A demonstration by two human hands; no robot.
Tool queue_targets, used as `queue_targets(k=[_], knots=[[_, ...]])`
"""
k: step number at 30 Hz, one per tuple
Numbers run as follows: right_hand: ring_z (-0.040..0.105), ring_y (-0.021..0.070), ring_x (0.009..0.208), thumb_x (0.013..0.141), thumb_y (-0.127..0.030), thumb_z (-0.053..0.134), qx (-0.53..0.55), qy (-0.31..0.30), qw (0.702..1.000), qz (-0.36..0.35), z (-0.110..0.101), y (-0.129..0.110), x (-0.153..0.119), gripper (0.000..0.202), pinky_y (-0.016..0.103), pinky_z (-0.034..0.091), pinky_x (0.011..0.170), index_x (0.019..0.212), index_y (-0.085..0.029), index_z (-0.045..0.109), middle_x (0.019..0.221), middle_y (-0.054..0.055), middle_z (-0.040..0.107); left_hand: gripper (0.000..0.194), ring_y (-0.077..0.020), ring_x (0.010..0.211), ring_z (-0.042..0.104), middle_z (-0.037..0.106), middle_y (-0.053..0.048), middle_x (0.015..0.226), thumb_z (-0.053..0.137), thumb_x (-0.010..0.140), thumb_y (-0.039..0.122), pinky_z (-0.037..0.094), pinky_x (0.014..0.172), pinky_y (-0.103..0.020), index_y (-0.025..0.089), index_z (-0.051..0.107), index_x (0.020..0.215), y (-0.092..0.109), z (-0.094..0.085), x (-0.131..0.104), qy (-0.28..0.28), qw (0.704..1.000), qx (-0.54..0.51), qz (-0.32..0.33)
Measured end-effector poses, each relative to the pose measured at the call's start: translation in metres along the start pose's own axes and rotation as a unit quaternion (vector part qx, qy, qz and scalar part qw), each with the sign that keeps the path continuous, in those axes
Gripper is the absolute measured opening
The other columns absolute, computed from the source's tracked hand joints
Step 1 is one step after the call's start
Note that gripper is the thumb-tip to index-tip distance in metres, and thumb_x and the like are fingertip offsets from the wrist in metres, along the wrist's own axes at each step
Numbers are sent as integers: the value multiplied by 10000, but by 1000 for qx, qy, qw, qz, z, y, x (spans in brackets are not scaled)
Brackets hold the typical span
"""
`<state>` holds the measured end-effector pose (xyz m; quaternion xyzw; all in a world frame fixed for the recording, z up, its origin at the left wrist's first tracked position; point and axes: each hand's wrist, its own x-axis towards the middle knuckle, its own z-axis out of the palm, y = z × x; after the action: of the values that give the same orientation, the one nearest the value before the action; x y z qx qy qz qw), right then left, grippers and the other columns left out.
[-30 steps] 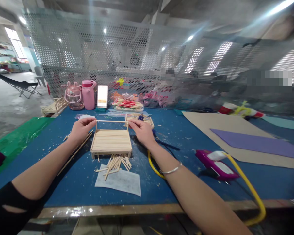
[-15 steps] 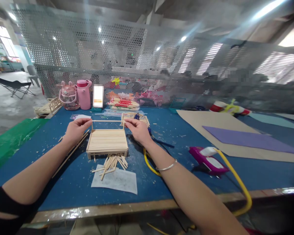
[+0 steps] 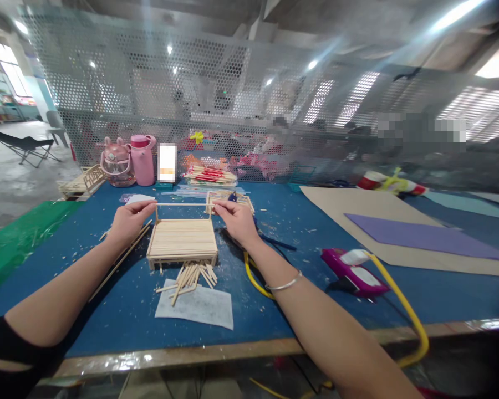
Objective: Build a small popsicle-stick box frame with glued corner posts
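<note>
A small slatted wooden bed-like frame point(image 3: 183, 239) stands on the blue tabletop, with two thin uprights at its far side. Across the tops of these uprights runs a thin wooden stick point(image 3: 183, 205). My left hand point(image 3: 128, 221) pinches the stick's left end between thumb and fingers. At the right end, my right hand point(image 3: 238, 220) pinches it near the right upright. In front of the frame, short cut sticks point(image 3: 194, 277) lie in a loose pile, partly on a whitish sheet point(image 3: 199, 308). Longer sticks point(image 3: 122, 259) lie under my left forearm.
Right of my right arm is a magenta tool point(image 3: 355, 272) beside a yellow hose point(image 3: 403, 305). Brown and purple sheets point(image 3: 416, 235) lie farther right. Pink bottles point(image 3: 142, 162), a phone-like screen and bundled sticks point(image 3: 211, 175) line the back, before a perforated metal panel point(image 3: 149, 83).
</note>
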<state>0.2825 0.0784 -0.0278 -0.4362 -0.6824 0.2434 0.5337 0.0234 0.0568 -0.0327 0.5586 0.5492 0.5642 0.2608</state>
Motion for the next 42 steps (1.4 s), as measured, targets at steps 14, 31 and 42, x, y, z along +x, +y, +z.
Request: queue_targets(k=[14,31,42], knots=[[663,202,857,741,-302,587,-23,23,999,-10,0,1,-1,205,335,508,815,859,-190,712,887,32,722,316,-245,913,630,722,-60,926,610,694,411,481,823,-327,187,730,881,6,1,-4,5,997,58,56],[662,198,830,750,-305,573,-22,14,1000,-5,0,3,0,222,334,504,796,868,-175,709,878,47,720,339,-229,928,631,723,-64,923,647,665,430,446,877,-334,174,724,873,1,2,-1,4,999,40,18],[657,194,791,746,-302,565,-17,11,1000,-8,1,1,0,216,318,506,750,841,-168,704,842,48,720,359,-228,904,620,724,-64,886,681,613,460,424,870,-358,187,725,843,1,4,0,-1,1000,-10,-25]])
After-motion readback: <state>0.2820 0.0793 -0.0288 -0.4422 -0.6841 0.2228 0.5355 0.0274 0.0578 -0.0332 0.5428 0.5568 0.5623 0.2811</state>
